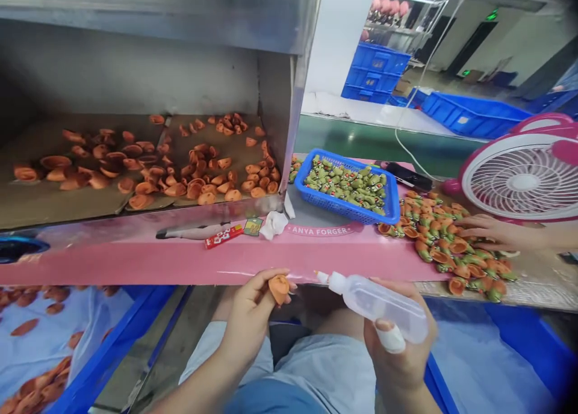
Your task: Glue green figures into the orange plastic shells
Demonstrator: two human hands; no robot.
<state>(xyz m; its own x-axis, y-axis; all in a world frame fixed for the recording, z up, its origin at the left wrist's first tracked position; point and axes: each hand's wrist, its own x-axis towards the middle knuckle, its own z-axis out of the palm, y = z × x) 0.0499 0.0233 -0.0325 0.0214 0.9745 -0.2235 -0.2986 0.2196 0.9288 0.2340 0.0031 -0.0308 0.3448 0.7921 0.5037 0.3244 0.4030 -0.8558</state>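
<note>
Left hand [248,321] pinches small orange molded piece [279,289]; right hand [397,357] grips clear plastic squeeze bottle [377,302], nozzle just beside piece. Pink bench [226,263] ahead holds blue plastic basket [307,169] of green parts; co-worker's hand [492,232] rests on orange-green pile [451,254].

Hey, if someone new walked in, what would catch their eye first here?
Most striking are the many orange pieces spread on the shelf at upper left, and the blue basket of green pieces on the pink counter at center. Nearest, the left hand holds an orange piece, and the right hand grips a clear squeeze bottle.
</note>
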